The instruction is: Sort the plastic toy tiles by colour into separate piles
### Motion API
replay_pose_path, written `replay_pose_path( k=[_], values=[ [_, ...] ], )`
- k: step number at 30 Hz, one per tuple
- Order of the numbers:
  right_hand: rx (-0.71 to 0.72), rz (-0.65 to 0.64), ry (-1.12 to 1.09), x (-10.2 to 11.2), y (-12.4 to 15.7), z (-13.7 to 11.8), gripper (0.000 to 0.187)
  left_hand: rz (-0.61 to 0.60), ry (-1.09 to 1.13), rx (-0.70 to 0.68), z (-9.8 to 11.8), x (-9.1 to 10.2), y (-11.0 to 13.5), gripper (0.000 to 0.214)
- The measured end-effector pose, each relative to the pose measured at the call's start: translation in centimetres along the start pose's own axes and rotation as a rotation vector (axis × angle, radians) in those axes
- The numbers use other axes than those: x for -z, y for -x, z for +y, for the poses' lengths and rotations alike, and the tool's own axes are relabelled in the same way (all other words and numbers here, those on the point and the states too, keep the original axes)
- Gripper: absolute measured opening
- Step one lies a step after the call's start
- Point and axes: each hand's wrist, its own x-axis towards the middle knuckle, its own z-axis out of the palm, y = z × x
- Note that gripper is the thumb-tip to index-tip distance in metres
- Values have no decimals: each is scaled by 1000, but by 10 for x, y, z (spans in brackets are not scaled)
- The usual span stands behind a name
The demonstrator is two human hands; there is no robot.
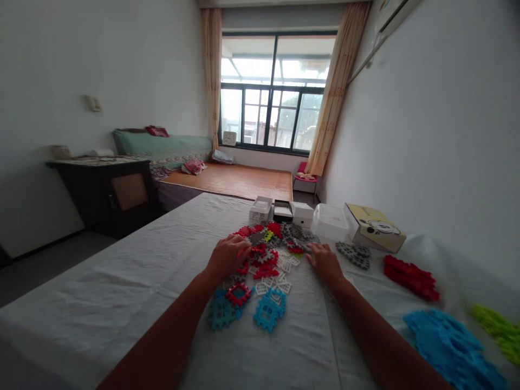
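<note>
A loose pile of toothed plastic tiles point(271, 250) in red, grey, white, yellow and blue lies on a white sheet point(122, 303). My left hand point(227, 255) rests on the pile's left side, fingers curled down onto red tiles. My right hand point(324, 261) lies at the pile's right edge with fingers reaching toward grey pieces. Two blue tiles point(270, 310) and a red frame tile point(239, 293) sit nearest me. I cannot make out whether either hand grips a piece.
Sorted stacks lie to the right: grey point(354, 253), red point(411, 277), blue point(450, 346), green point(499, 330). Small boxes point(262, 209), a clear tub point(332, 222) and a cardboard box point(376, 226) line the far edge. Beyond are a mat-covered bed point(235, 180) and a dark cabinet point(109, 192).
</note>
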Motion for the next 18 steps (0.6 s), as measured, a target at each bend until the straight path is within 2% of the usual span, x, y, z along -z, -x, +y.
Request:
replay_pose_path(
  k=[2,5,7,8,9,11,16,18],
  values=[
    [67,-46,-109,12,7,-19,25,-4,-14,32,-3,-1,0,20],
    [307,-346,-416,34,23,-60,28,-21,-16,69,-4,-5,2,22],
    [509,-503,-519,45,35,-86,44,-38,-11,86,-4,-7,3,23],
    [597,-530,-518,48,40,-96,54,-44,-11,93,-4,-8,4,24],
    [658,-534,-495,48,44,-103,62,-49,-13,97,-4,-8,4,25],
    [684,-506,-440,43,49,-110,67,-56,-22,102,-4,-8,5,25],
    [565,-405,-433,21,49,-106,51,-57,-7,117,-5,-6,5,25],
    [564,-390,-449,19,49,-106,54,-52,-1,122,-6,-6,4,25]
  ],
)
